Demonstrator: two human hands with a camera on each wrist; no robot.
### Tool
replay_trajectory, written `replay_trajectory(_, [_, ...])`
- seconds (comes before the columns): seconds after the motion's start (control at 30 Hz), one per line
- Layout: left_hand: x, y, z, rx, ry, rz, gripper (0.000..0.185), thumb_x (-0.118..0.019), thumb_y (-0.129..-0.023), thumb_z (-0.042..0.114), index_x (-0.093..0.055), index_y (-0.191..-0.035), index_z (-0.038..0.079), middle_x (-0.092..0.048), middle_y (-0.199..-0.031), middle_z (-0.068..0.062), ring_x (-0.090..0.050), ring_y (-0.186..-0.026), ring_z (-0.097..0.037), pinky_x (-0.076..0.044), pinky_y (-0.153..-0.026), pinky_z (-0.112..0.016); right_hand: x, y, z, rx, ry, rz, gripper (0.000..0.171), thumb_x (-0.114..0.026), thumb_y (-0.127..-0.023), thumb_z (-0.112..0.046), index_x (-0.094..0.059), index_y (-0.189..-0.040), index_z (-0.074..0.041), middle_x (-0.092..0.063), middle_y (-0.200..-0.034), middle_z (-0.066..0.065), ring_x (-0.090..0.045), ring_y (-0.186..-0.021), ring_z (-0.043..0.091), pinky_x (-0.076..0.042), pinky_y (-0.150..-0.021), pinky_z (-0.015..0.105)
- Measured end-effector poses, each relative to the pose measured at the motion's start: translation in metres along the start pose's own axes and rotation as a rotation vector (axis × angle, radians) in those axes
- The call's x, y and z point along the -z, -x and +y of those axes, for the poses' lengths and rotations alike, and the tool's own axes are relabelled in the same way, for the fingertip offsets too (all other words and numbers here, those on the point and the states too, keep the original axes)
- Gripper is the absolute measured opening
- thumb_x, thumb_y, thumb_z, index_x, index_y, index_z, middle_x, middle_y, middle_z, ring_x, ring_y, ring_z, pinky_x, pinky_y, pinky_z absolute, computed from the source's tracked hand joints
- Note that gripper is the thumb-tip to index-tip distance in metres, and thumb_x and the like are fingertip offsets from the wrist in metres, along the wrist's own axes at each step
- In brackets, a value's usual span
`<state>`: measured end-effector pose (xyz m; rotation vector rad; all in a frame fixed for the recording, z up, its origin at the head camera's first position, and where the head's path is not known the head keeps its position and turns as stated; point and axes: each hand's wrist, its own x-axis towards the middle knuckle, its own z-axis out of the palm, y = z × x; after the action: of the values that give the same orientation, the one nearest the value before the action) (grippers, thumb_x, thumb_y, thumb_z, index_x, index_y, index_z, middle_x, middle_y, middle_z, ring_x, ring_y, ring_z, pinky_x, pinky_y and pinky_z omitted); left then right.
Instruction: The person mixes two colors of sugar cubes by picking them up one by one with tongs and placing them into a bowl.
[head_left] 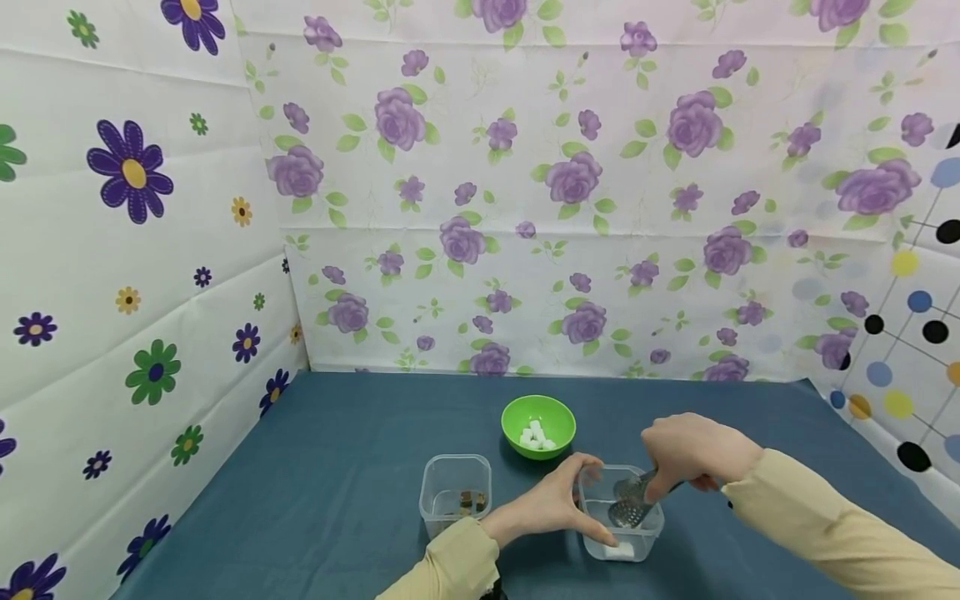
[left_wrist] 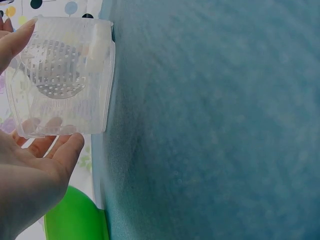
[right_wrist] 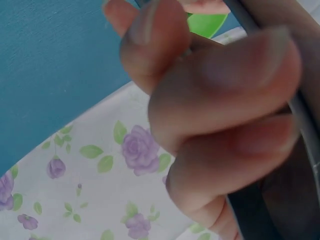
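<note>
We see a counter (head_left: 337, 467) under a blue cloth, walled by flowered sheets (head_left: 525, 167). On it, from largest down: a green bowl (head_left: 538, 425) holding white cubes (head_left: 536, 437), set back of centre; a clear tub (head_left: 455, 493) at front left with some small dark bits at its bottom; and a second clear container (head_left: 621, 512) just to its right, with one white cube (head_left: 619, 549) lying on its floor.

Our left hand (head_left: 551, 504) grips the near left side of this second container, thumb and fingers curled about its wall; the left wrist view shows the same hold (left_wrist: 35, 170).

Our right hand (head_left: 693, 454) is closed round the handle of a metal slotted spoon (head_left: 630, 504), grip tight. The perforated bowl of the spoon sits inside the container, above the cube; whether it touches we cannot tell.
</note>
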<state>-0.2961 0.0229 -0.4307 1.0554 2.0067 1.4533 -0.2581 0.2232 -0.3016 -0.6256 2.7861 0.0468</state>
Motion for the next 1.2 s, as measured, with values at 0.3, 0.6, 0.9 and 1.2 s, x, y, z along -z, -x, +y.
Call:
replay_trajectory(0.3, [0.000, 0.000, 0.000, -0.003, 0.009, 0.001, 0.069, -0.071, -0.079, 0.011, -0.031, -0.135, 0.017, -0.038, -0.128, 0.002, -0.041, -0.114, -0.016, -0.042, -0.082, -0.027, -0.006, -0.002, -0.011, 0.037, 0.190, 0.107, 0.036, -0.081, -0.064, -0.034, -0.052, -0.055, -0.016, -0.041, -0.044, -0.003, -0.038, -0.034, 0.009, -0.038, -0.039, 0.026])
replay_trajectory(0.6, [-0.001, 0.000, 0.000, -0.009, 0.008, 0.003, 0.069, -0.071, -0.079, 0.011, -0.031, -0.135, 0.018, -0.038, -0.129, 0.002, -0.040, -0.115, -0.016, -0.041, -0.083, -0.026, -0.010, -0.003, -0.013, 0.047, 0.273, 0.133, 0.036, -0.082, -0.062, -0.035, -0.053, -0.055, -0.015, -0.040, -0.043, -0.005, -0.040, -0.034, 0.010, -0.039, -0.038, 0.027])
replay_trajectory(0.9, [0.000, 0.000, -0.001, -0.007, 0.017, -0.007, 0.069, -0.070, -0.080, 0.010, -0.030, -0.136, 0.015, -0.036, -0.131, -0.003, -0.039, -0.117, -0.017, -0.041, -0.084, -0.027, -0.008, -0.002, -0.010, 0.051, 0.191, 0.066, 0.031, -0.081, -0.066, -0.027, -0.054, -0.054, -0.017, -0.041, -0.042, -0.004, -0.038, -0.032, 0.010, -0.037, -0.037, 0.026])
replay_trajectory(1.2, [0.000, 0.000, -0.003, -0.011, 0.009, 0.000, 0.068, -0.070, -0.079, 0.011, -0.031, -0.135, 0.019, -0.037, -0.129, -0.002, -0.041, -0.114, -0.016, -0.042, -0.082, -0.027, -0.004, 0.004, 0.006, 0.070, -0.042, 0.020, 0.041, -0.076, -0.073, -0.026, -0.049, -0.043, -0.016, -0.035, -0.033, -0.005, -0.031, -0.026, 0.007, -0.038, -0.039, 0.022])
